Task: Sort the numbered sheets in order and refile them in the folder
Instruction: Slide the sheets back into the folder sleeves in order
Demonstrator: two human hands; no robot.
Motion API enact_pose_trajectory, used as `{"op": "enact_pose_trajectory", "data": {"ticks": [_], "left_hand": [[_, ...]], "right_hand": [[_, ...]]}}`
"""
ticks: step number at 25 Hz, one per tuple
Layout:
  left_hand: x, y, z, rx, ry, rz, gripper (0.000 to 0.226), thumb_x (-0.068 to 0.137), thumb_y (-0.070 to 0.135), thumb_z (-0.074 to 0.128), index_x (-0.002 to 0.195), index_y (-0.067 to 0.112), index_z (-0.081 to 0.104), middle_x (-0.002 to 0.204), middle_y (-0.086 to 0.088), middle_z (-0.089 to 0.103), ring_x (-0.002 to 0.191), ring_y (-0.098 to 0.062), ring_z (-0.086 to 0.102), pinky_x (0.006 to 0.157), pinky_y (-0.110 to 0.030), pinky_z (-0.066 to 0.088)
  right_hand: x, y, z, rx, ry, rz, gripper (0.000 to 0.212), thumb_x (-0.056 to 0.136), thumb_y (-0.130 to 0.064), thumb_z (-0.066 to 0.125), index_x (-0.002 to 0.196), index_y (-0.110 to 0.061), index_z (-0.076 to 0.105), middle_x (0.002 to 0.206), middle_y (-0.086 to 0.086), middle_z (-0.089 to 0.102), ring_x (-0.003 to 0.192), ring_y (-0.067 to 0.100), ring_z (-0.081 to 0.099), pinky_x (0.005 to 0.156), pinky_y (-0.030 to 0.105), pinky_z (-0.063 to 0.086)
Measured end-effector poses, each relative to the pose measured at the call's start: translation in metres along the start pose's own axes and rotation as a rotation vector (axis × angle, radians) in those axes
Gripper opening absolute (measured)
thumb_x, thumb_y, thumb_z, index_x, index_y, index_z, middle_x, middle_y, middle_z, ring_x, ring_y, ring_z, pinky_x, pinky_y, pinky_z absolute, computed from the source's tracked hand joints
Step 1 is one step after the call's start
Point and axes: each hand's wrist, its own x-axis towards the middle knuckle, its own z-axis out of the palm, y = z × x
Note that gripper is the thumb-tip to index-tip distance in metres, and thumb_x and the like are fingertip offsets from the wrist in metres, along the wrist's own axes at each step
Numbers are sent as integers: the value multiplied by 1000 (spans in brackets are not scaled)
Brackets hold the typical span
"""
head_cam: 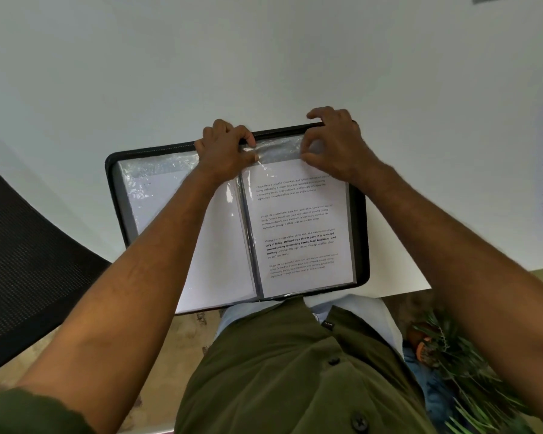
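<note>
We see a black-edged folder point(359, 233) lying open on a white table point(264, 57). Both hands pinch the crinkled, glossy top of a clear plastic sleeve point(279, 148): left hand point(224, 148) near the spine, right hand point(333, 145) toward the outer corner. Just below their grip, a smooth printed sheet point(298, 227) sits inside.

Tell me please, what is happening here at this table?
A person stands at a white table over an open black zip folder of clear plastic sleeves. Both hands pinch the top edge of the right-hand sleeve: left hand, right hand. A printed text sheet sits inside it, not fully reaching the top.
</note>
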Motion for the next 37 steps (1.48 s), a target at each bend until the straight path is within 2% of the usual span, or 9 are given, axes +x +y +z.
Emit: {"op": "enact_pose_trajectory", "data": {"ticks": [5, 8, 10, 13, 18, 23, 28, 32, 37], "left_hand": [[-21, -2, 8, 118, 41, 78, 62, 86, 40, 77, 142, 26, 53, 146, -9, 43, 136, -33, 38, 113, -41, 27], [-52, -13, 34, 237, 107, 157, 96, 80, 36, 80, 157, 7, 31, 159, -21, 33, 146, -42, 32, 120, -50, 27], [-87, -20, 60, 297, 165, 205, 94, 77, 28, 79, 153, -2, 33, 157, -29, 33, 142, -47, 36, 115, -55, 34], [-138, -30, 96, 291, 185, 282, 78, 74, 19, 78, 143, -2, 48, 144, -33, 47, 124, -49, 51, 99, -55, 47], [-195, -41, 130, 283, 70, 232, 77, 83, 29, 74, 150, 12, 40, 157, -21, 39, 139, -42, 41, 115, -53, 37], [-208, -27, 121, -54, -54, 64, 50, 98, 37, 64, 145, 20, 55, 154, -8, 48, 143, -31, 40, 119, -43, 30], [-225, -13, 78, -612, -228, -112, 52, 101, 54, 53, 142, 22, 59, 147, 0, 56, 135, -20, 50, 114, -39, 37], [-245, -19, 56, -924, -184, -204, 61, 99, 67, 42, 143, 27, 54, 145, 0, 58, 131, -21, 54, 113, -43, 39], [-260, -43, 40, -1117, -81, -248, 52, 98, 62, 49, 135, 27, 60, 124, 0, 71, 116, -21, 65, 100, -39, 52]], "right_hand": [[-46, 4, 20, 442, 396, 178, 68, 77, -9, 81, 137, -17, 49, 139, 5, 40, 116, -8, 48, 96, 16, 49], [-81, 6, 35, 587, 385, 322, 82, 79, -11, 83, 145, -20, 36, 135, 4, 48, 113, 4, 60, 87, 21, 57], [-109, 8, 47, 592, 313, 407, 80, 83, -17, 82, 144, -26, 31, 125, 3, 57, 101, 17, 68, 81, 28, 60], [-148, 9, 58, 571, 199, 507, 65, 89, -27, 77, 141, -26, 38, 115, -1, 63, 93, 13, 67, 75, 22, 53], [-192, 6, 65, 705, 10, 556, 22, 99, -35, 66, 107, -15, 66, 105, 1, 74, 93, 19, 72, 68, 23, 55], [-199, -30, 52, 853, -69, 595, 24, 103, -31, 58, 102, -13, 74, 96, 2, 77, 85, 18, 72, 64, 22, 58], [-187, -82, 72, 922, -155, 393, 19, 100, -30, 62, 101, -18, 77, 120, 7, 74, 103, 22, 73, 87, 33, 60], [-176, -127, 89, 1000, -226, 235, 17, 98, -24, 65, 105, -14, 78, 141, -1, 63, 108, 10, 70, 84, 19, 55], [-166, -165, 105, 1010, -344, 183, 15, 97, -21, 67, 94, -11, 78, 133, -2, 69, 109, 11, 70, 93, 26, 55]]}}
